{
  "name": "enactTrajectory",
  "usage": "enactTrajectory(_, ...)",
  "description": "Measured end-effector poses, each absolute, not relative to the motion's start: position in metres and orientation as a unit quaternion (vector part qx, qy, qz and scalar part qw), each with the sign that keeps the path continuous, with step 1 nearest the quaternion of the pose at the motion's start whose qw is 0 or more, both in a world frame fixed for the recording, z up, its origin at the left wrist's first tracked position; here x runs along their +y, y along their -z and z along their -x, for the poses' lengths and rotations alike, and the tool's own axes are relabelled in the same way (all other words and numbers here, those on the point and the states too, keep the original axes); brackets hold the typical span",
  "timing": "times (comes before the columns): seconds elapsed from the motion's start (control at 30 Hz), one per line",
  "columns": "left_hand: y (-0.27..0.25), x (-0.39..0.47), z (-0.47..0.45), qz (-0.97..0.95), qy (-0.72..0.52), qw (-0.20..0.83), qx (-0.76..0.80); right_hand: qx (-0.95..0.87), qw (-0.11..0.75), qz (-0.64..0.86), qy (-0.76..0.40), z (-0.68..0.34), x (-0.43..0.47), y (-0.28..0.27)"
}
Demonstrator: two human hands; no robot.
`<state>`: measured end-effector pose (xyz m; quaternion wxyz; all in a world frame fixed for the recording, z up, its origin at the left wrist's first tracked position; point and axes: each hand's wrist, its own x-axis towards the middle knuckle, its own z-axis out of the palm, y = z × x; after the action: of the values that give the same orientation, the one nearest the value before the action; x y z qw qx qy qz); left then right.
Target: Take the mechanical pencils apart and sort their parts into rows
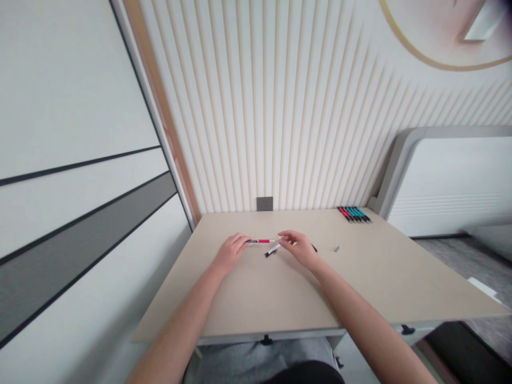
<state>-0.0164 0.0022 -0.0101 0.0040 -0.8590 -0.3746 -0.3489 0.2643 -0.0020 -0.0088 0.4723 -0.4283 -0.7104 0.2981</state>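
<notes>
Level above the desk [248, 298] is a thin pen refill [264, 241] with a dark part, a pink-red part and a pale tip. My left hand [232, 252] pinches its dark end. The fingers of my right hand [298, 248] close around the pale tip; a small piece between them is too small to make out. Just below, a white pen barrel [273, 250] with a dark end lies on the desk, partly hidden by my right hand. A dark pen part [314, 248] shows beyond that hand's edge.
A small greyish piece [336, 249] lies right of my right hand. At the desk's back right corner, several red and teal pens [354, 214] lie side by side. A ribbed wall with a grey socket [264, 204] stands behind; a white cabinet [80, 256] rises on the left.
</notes>
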Motion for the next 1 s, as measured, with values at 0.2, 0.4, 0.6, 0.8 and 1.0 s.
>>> enactTrajectory(0.2, 0.01, 0.003, 0.017, 0.854, 0.354, -0.006, -0.38, -0.708, 0.461, 0.432, -0.314, -0.263, -0.004, 0.007)
enactTrajectory(0.4, 0.006, 0.001, 0.014, 0.838, 0.387, -0.047, -0.381, -0.708, 0.456, 0.433, -0.322, -0.261, -0.003, 0.009)
enactTrajectory(0.6, 0.008, 0.003, 0.017, 0.821, 0.407, -0.066, -0.395, -0.707, 0.453, 0.428, -0.335, -0.261, -0.003, 0.011)
enactTrajectory(0.8, 0.011, 0.008, 0.02, 0.799, 0.429, -0.072, -0.414, -0.717, 0.442, 0.454, -0.292, -0.263, 0.0, 0.016)
enactTrajectory(1.0, 0.007, 0.007, 0.02, 0.757, 0.464, -0.085, -0.453, -0.719, 0.317, 0.608, -0.111, -0.279, 0.009, 0.018)
